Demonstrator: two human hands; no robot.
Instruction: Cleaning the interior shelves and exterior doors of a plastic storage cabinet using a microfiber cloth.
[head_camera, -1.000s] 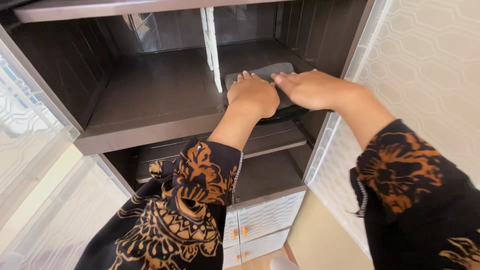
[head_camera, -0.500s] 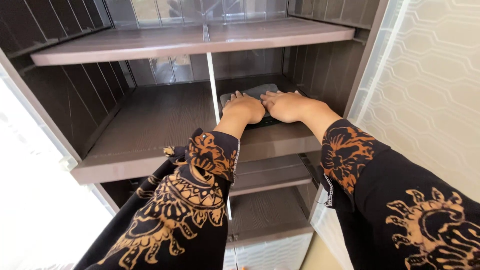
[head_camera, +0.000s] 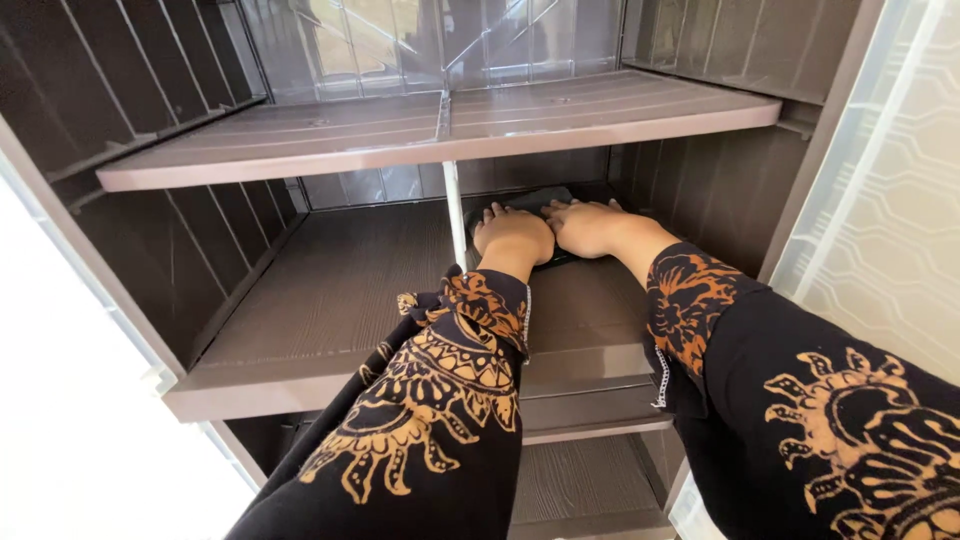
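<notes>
Both hands flat on a dark grey folded cloth (head_camera: 535, 200) that lies deep on the middle shelf (head_camera: 330, 300) of a brown plastic cabinet, right of the white centre divider post (head_camera: 455, 205). Left hand (head_camera: 513, 232) palm down on the cloth's left part, fingers stretched out and together, not curled round anything. Right hand (head_camera: 585, 225) beside it, palm down, fingers spread and pressing on top, no grip. The two hands are just beside each other, thumbs near touching. Versus half a second ago: cloth and hands sit further back toward the rear wall, and much less of the cloth shows, only a strip ahead of the fingertips. Camera has tipped upward, so the upper shelf (head_camera: 440, 130) now fills the top and partly shades the cloth; a second ago the cloth was near the front edge of the shelf. Black sleeves with orange pattern (head_camera: 430, 400) cover both forearms. Translucent white door (head_camera: 880, 200) stands open at right.
</notes>
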